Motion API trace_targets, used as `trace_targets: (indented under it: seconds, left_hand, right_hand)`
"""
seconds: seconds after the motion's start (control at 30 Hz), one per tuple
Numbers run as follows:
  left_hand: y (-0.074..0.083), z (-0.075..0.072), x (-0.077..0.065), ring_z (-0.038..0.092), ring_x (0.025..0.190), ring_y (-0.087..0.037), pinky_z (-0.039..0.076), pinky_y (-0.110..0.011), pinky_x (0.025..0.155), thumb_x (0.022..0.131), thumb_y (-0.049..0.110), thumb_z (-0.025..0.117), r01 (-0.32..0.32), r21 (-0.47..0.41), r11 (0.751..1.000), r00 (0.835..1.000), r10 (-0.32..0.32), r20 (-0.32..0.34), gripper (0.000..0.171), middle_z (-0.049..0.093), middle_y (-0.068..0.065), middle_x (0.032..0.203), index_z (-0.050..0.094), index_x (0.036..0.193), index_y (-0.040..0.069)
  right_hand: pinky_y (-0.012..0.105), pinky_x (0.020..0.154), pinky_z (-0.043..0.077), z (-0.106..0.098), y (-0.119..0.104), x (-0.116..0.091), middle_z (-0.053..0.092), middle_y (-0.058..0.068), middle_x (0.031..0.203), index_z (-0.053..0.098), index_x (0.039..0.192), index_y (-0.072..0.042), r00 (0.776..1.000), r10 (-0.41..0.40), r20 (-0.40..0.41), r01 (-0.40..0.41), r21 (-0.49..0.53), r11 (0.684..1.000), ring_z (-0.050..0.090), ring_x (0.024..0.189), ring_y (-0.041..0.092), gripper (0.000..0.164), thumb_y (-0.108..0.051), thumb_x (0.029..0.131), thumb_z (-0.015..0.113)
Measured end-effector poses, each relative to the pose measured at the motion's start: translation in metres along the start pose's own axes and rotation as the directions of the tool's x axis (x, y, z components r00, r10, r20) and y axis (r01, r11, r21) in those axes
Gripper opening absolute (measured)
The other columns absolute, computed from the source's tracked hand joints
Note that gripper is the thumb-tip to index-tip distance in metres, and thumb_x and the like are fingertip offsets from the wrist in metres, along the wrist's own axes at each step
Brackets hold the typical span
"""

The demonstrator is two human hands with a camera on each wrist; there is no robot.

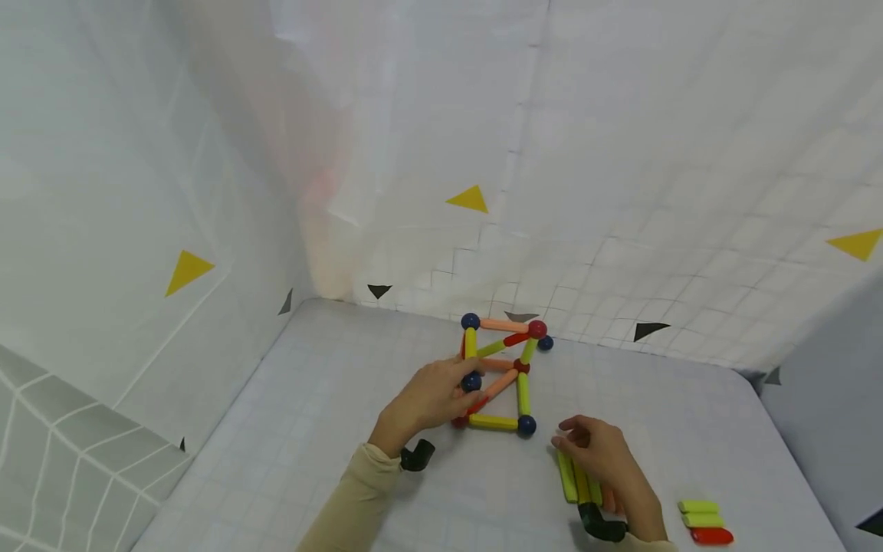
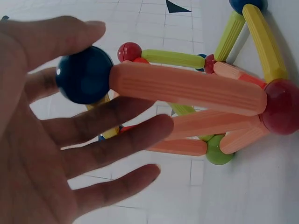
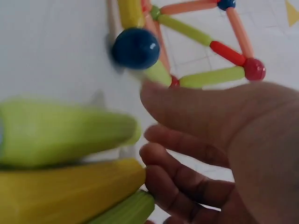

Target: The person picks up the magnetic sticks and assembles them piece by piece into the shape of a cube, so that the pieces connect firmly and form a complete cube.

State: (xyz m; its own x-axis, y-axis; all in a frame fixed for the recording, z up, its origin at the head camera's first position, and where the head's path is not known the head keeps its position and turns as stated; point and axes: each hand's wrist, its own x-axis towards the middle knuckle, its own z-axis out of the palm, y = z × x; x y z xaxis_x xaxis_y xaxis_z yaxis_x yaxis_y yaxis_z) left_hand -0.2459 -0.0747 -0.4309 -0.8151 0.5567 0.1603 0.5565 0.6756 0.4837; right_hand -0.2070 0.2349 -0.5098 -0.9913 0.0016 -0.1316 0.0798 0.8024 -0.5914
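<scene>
Ball-and-stick frame (image 1: 502, 383) is standing on the table (image 1: 497, 479), at the left hand's (image 1: 428, 395) fingertips and ahead-left of the right hand (image 1: 605, 454). Left hand is pinching a blue ball (image 2: 85, 74); any sideways tug could be popping joints and leaving the frame sagging. Right hand is hovering by loose sticks (image 1: 567, 477), fingers slackly bent, gripping nothing; a low wrist sweep could be scattering them.

Right hand (image 3: 247, 130) beside a yellow stick (image 3: 70, 191) and green sticks (image 3: 60, 133); blue ball (image 3: 136, 48) beyond.
</scene>
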Motion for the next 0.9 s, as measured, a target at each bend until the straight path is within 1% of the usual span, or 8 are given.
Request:
trace_targets:
  seconds: [0.1,0.23,0.47,0.53,0.6,0.7,0.8,0.9]
  left_hand:
    - [-0.004,-0.003,-0.001,0.061,0.091,-0.016,0.054,-0.026,0.083,0.103,0.034,0.071,-0.002,-0.059,0.998,1.0,0.003,0.011,0.036,0.072,0.002,0.122,0.065,0.137,0.022]
    - [-0.009,-0.004,0.0,0.064,0.093,-0.018,0.055,-0.023,0.083,0.104,0.03,0.071,-0.032,-0.15,0.988,0.999,0.036,0.021,0.035,0.072,0.0,0.124,0.065,0.137,0.02]
    - [-0.016,-0.001,0.001,0.063,0.091,-0.008,0.057,-0.025,0.087,0.104,0.025,0.071,-0.061,-0.235,0.97,0.997,0.071,0.036,0.033,0.073,-0.001,0.125,0.065,0.135,0.017]
    - [-0.017,-0.001,0.001,0.063,0.092,-0.008,0.056,-0.024,0.088,0.104,0.024,0.071,-0.067,-0.237,0.969,0.996,0.078,0.035,0.032,0.073,-0.001,0.124,0.066,0.134,0.016]
    - [-0.017,-0.001,0.001,0.063,0.094,-0.009,0.057,-0.028,0.09,0.104,0.023,0.071,-0.068,-0.24,0.968,0.996,0.079,0.036,0.031,0.073,-0.001,0.123,0.066,0.134,0.016]
    - [-0.018,-0.001,0.001,0.063,0.094,-0.01,0.06,-0.035,0.091,0.104,0.022,0.071,-0.075,-0.245,0.967,0.996,0.085,0.033,0.031,0.073,-0.001,0.12,0.066,0.134,0.016]
    - [-0.02,-0.001,0.001,0.063,0.092,-0.009,0.061,-0.041,0.091,0.104,0.023,0.072,-0.091,-0.249,0.964,0.995,0.099,0.022,0.031,0.073,0.0,0.116,0.066,0.133,0.015]
    - [-0.022,0.0,0.001,0.063,0.089,-0.007,0.061,-0.038,0.088,0.103,0.023,0.072,-0.108,-0.255,0.961,0.993,0.114,0.01,0.03,0.074,0.0,0.111,0.066,0.132,0.015]
  right_hand:
    - [0.036,0.075,0.057,-0.001,0.004,-0.001,0.072,0.002,0.096,0.076,0.117,-0.008,0.998,0.014,0.058,-0.014,-0.004,1.0,0.063,0.084,0.016,0.037,-0.03,0.09,0.087]
    - [0.034,0.072,0.054,0.001,0.003,0.0,0.07,0.001,0.092,0.075,0.115,-0.009,0.997,0.027,0.071,-0.024,-0.046,0.999,0.059,0.079,0.017,0.037,-0.029,0.087,0.089]
    - [0.033,0.065,0.05,0.002,0.0,-0.002,0.069,0.004,0.088,0.074,0.118,-0.006,0.999,0.021,0.023,-0.02,-0.055,0.998,0.057,0.075,0.019,0.028,-0.019,0.094,0.077]
    - [0.032,0.066,0.05,0.0,0.002,-0.003,0.071,0.006,0.093,0.074,0.122,-0.007,0.999,0.006,-0.043,-0.007,-0.029,1.0,0.06,0.079,0.02,0.029,-0.02,0.096,0.074]
    - [0.03,0.067,0.051,-0.003,0.004,-0.004,0.075,0.007,0.097,0.074,0.122,-0.008,0.985,-0.021,-0.169,0.022,0.002,1.0,0.064,0.082,0.02,0.029,-0.022,0.097,0.074]
    - [0.023,0.069,0.05,-0.007,0.002,-0.007,0.078,0.007,0.099,0.075,0.119,-0.01,0.916,-0.019,-0.402,0.062,0.094,0.994,0.067,0.086,0.014,0.028,-0.029,0.099,0.076]
    - [0.016,0.07,0.049,-0.007,-0.005,-0.007,0.08,0.002,0.099,0.076,0.118,-0.009,0.845,0.081,-0.528,0.109,0.32,0.941,0.067,0.084,0.007,0.031,-0.035,0.101,0.074]
    - [0.014,0.072,0.049,-0.005,-0.019,-0.007,0.08,-0.01,0.097,0.074,0.122,-0.008,0.838,0.211,-0.504,0.133,0.564,0.815,0.066,0.085,0.004,0.037,-0.039,0.104,0.069]
